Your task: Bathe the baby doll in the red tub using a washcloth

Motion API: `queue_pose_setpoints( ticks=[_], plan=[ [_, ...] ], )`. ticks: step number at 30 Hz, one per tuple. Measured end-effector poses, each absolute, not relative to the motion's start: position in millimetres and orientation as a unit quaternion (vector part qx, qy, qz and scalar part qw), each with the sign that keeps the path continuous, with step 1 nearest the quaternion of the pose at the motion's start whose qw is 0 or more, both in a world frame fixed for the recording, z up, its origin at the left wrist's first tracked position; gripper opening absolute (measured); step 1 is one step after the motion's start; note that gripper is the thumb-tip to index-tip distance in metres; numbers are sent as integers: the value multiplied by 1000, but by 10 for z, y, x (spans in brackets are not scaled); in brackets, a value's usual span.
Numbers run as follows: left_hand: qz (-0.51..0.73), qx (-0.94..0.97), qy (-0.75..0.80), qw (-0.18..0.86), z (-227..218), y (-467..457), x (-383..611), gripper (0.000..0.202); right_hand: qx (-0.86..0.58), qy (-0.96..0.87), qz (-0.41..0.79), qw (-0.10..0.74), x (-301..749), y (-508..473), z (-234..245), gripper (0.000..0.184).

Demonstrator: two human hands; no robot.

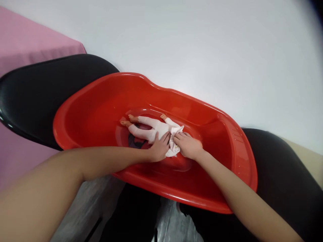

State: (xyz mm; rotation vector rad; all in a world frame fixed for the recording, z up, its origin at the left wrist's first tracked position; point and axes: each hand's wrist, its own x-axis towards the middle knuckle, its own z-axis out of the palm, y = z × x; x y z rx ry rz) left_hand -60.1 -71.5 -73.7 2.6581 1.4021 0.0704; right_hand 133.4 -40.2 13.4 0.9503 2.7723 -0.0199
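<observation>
"Both hands are down in the tub, then?"

"Yes. The left hand (160,148) lies on the doll (158,129), thumb apart from the fingers. The right hand (188,145) has its fingers bent over a pale cloth (174,143) at the doll's upper body; whether they pinch it, I can't tell."

"And how does the doll lie?"

"On the bottom of the red tub (83,114), bare feet toward the left end, one arm toward the far side. Its head is hidden by the right hand. A dark patch (136,142) shows beneath the legs, and the bottom shines."

"What's under the tub?"

"Grey, streaky floor (168,223) below the near rim, with dark shapes too dim to name. The tub's ends overlap two black tops: a rounded left one (50,87) and a right one (275,168)."

"Farther off?"

"Pink fabric (37,37) behind the left top, hanging in soft folds along its edge; a beige strip (306,163) beyond the right one. Behind everything stands a plain whitish wall (214,47)."
</observation>
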Motion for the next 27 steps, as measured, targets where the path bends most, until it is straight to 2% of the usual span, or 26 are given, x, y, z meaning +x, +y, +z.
queue_pose_setpoints(
  ticks=[6, 11, 16, 18, 23, 27],
  plan=[
    [39, 900, 433, 24, -769, -613, -656, 78, 314, 941, -18, 125, 1306, -429, 139, 30],
    [51, 905, 423, -7, -752, -501, -747, 63, 305, 939, -56, 148, 1249, -459, 178, 29],
    [92, 895, 435, -23, -692, -337, -856, 66, 294, 940, -37, 172, 1271, -433, 176, 27],
    [107, 885, 453, -18, -649, -263, -892, 61, 274, 945, -19, 176, 1299, -432, 133, 28],
    [155, 859, 488, -29, -555, -105, -915, 40, 162, 970, 77, 164, 1272, -570, -39, 21],
    [182, 840, 509, -40, -451, -25, -924, 36, 12, 983, 143, 114, 994, -664, -324, 28]
  ],
)
